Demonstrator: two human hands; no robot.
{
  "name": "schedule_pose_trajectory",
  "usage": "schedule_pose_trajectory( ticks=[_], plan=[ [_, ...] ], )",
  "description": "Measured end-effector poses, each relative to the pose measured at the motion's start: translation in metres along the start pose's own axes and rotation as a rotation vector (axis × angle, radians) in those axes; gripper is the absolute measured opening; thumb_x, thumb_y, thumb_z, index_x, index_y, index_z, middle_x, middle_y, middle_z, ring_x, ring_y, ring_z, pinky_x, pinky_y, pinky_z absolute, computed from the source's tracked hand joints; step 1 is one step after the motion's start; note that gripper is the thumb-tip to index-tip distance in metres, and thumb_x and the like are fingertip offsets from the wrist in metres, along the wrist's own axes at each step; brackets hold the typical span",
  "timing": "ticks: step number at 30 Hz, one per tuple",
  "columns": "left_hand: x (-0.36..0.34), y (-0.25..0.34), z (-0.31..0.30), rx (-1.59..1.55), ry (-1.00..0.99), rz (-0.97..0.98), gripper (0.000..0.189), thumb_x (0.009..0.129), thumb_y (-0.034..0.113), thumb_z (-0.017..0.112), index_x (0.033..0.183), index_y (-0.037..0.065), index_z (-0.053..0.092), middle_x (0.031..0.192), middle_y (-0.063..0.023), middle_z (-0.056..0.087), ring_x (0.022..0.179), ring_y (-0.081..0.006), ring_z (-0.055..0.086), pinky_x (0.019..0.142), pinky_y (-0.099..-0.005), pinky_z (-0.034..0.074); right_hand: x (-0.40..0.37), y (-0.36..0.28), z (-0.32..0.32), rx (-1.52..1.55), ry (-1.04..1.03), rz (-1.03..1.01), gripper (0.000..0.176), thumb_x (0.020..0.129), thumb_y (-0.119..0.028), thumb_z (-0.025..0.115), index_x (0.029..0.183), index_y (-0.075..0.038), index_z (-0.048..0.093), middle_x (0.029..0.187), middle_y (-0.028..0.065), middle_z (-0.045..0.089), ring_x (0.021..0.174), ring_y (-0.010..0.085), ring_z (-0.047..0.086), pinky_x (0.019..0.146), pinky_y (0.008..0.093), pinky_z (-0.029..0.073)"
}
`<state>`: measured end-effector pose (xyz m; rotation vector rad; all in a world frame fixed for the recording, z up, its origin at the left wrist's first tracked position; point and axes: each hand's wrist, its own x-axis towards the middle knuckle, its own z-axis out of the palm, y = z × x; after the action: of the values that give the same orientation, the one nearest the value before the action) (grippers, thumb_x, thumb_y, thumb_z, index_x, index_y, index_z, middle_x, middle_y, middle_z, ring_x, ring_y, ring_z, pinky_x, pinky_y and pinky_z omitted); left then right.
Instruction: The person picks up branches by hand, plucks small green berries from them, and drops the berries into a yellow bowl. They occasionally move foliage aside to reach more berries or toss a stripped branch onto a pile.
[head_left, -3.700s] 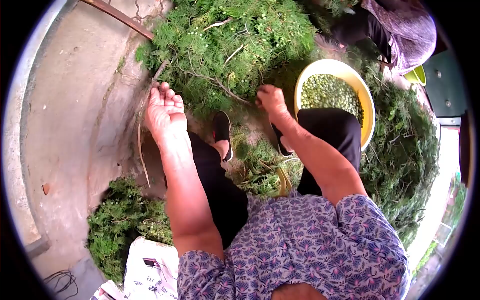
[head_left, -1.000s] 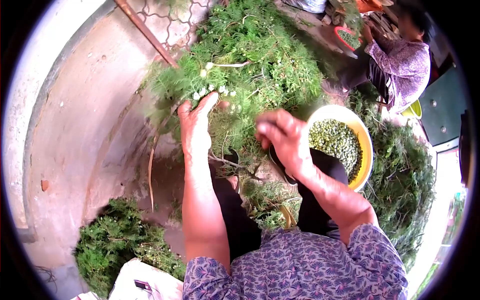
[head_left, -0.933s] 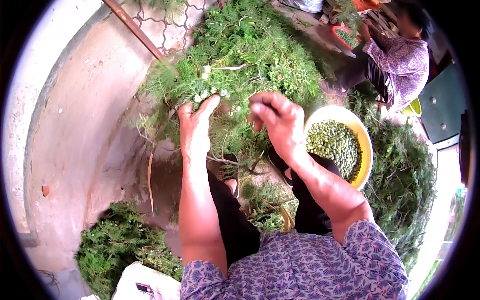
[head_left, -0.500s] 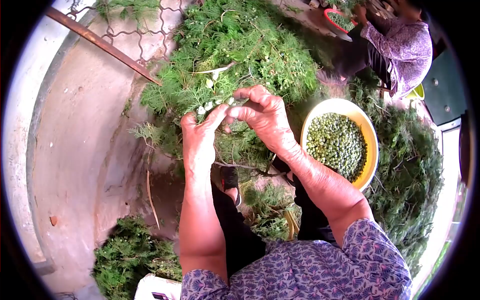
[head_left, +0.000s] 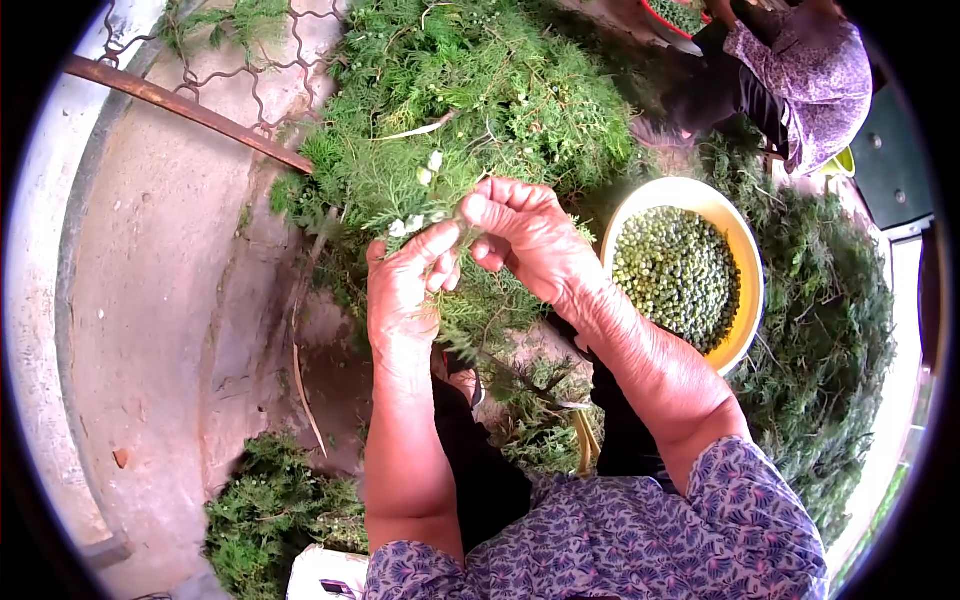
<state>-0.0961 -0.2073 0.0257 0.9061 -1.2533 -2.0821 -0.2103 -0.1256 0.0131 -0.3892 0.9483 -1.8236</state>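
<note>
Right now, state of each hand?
Left hand: closed, holding a green sprig with pale berries.
Right hand: curled close by; whether its grip holds anything cannot be told.

I see a shirt (head_left: 625, 535) in pale greyish lavender, printed all over with dark blue-violet fan shapes and pink flecks. From here I make out short, wide sleeves (head_left: 412, 568), a bare left hand (head_left: 405, 295) and right hand (head_left: 545, 240), and black trousers (head_left: 485, 470).
</note>
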Motion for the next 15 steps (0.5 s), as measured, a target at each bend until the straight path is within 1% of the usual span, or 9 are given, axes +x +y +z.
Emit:
schedule_pose_trajectory(
  ticks=[2,4,6,7,8,11,12,14,15],
  plan=[
    [0.002,-0.003,-0.006,-0.167,-0.099,-0.059,0.012,0.082,0.011,0.059,0.073,0.003,0.055,0.056,0.002,0.044,0.045,-0.008,0.037,0.047,-0.0252,0.032,0.001,0.001,-0.003,0.251,-0.035,0.124,0.011,0.083,-0.013,0.061,0.085,-0.002,0.061,0.068,0.0025,0.06,0.05,0.0109,0.054,0.042,0.0227,0.041],
    [0.003,-0.006,-0.006,-0.125,-0.092,-0.041,0.017,0.084,0.013,0.055,0.069,0.005,0.052,0.055,0.0019,0.042,0.044,-0.0088,0.035,0.048,-0.026,0.031,0.001,-0.002,-0.007,0.258,-0.027,0.143,0.01,0.084,-0.013,0.061,0.086,-0.002,0.059,0.07,0.0022,0.058,0.052,0.0114,0.054,0.045,0.0234,0.042],
    [0.008,-0.01,-0.009,-0.313,-0.124,-0.079,0.007,0.079,0.004,0.061,0.081,0.0,0.055,0.061,-0.0005,0.047,0.046,-0.0086,0.039,0.045,-0.0248,0.034,0.002,-0.005,-0.012,0.361,-0.077,0.134,0.013,0.083,-0.019,0.061,0.086,-0.006,0.059,0.073,0.0013,0.059,0.057,0.0109,0.052,0.05,0.023,0.042],
    [0.008,-0.008,-0.008,-0.333,-0.154,-0.058,0.006,0.08,0.005,0.06,0.081,0.001,0.055,0.06,-0.0002,0.046,0.046,-0.0089,0.039,0.045,-0.0252,0.033,0.004,-0.005,-0.013,0.375,-0.04,0.112,0.013,0.085,-0.017,0.058,0.091,-0.005,0.057,0.077,0.0038,0.059,0.062,0.0132,0.054,0.051,0.0234,0.043],
    [0.008,-0.008,-0.007,-0.332,-0.156,-0.059,0.006,0.08,0.005,0.06,0.081,0.001,0.055,0.06,-0.0002,0.046,0.046,-0.0089,0.039,0.045,-0.0252,0.033,0.006,-0.007,-0.016,0.376,-0.039,0.111,0.013,0.085,-0.017,0.058,0.091,-0.005,0.057,0.077,0.0038,0.059,0.062,0.0132,0.054,0.051,0.0234,0.043],
    [0.008,-0.009,-0.009,-0.28,-0.116,-0.055,0.005,0.08,0.005,0.06,0.082,0.003,0.055,0.063,-0.0017,0.05,0.046,-0.0089,0.04,0.045,-0.025,0.034,0.009,-0.017,-0.022,0.365,-0.128,0.039,0.02,0.083,-0.013,0.052,0.101,-0.004,0.052,0.09,0.0085,0.059,0.071,0.0176,0.057,0.056,0.0249,0.045],
    [0.007,-0.008,-0.008,-0.276,-0.116,-0.055,0.005,0.08,0.005,0.06,0.082,0.003,0.055,0.063,-0.0017,0.05,0.046,-0.0089,0.04,0.045,-0.025,0.034,0.009,-0.021,-0.024,0.376,-0.108,0.049,0.016,0.085,-0.015,0.055,0.096,-0.004,0.054,0.088,0.0069,0.059,0.07,0.0164,0.056,0.056,0.0251,0.045],
    [0.003,-0.004,-0.002,-0.068,-0.067,-0.037,0.016,0.084,0.014,0.056,0.074,0.002,0.053,0.059,-0.0026,0.046,0.048,-0.0095,0.037,0.05,-0.0253,0.032,0.01,-0.021,-0.026,0.234,0.015,0.038,0.018,0.085,-0.018,0.057,0.094,-0.002,0.057,0.084,0.0056,0.059,0.068,0.0138,0.055,0.057,0.0223,0.044],
    [0.005,-0.007,-0.007,-0.066,-0.111,-0.029,0.012,0.082,0.011,0.059,0.079,0.0,0.054,0.062,-0.0036,0.047,0.048,-0.0099,0.039,0.049,-0.0259,0.033,0.01,-0.023,-0.026,0.235,0.018,0.036,0.018,0.085,-0.018,0.057,0.094,-0.002,0.057,0.084,0.0056,0.059,0.068,0.0138,0.055,0.057,0.0223,0.044]
  ],
)
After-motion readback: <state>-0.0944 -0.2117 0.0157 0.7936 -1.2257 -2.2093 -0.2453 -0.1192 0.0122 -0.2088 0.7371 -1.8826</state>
